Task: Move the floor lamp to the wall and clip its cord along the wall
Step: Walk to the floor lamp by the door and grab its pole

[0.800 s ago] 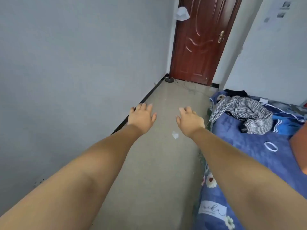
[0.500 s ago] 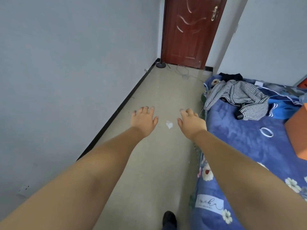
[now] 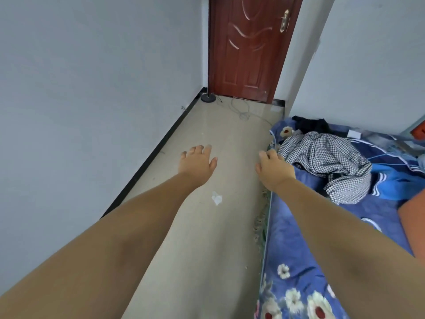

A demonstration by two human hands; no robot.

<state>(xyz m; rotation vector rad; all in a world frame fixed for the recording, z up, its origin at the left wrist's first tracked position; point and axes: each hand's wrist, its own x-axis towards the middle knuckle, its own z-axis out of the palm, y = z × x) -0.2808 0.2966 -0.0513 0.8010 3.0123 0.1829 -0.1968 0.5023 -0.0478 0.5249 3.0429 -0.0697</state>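
The floor lamp's round black base [image 3: 208,98] stands in the far corner where the left wall meets the red door; its pole and shade are cut off by the top of the frame. Its pale cord [image 3: 241,110] lies in loose loops on the floor in front of the door. My left hand [image 3: 197,163] and my right hand [image 3: 272,168] are stretched out ahead of me, palms down, fingers apart, holding nothing. Both are well short of the lamp.
A grey wall [image 3: 92,88] with a black skirting board [image 3: 147,164] runs along the left. A bed with a blue flowered cover [image 3: 299,249] and a checked shirt [image 3: 326,162] fills the right. A scrap of white paper [image 3: 216,198] lies on the beige floor. The red door [image 3: 248,47] is closed.
The view has tilted down and drawn nearer to the door, so the lamp's shade has left the frame. My hands stay outstretched and have spread a little further apart.
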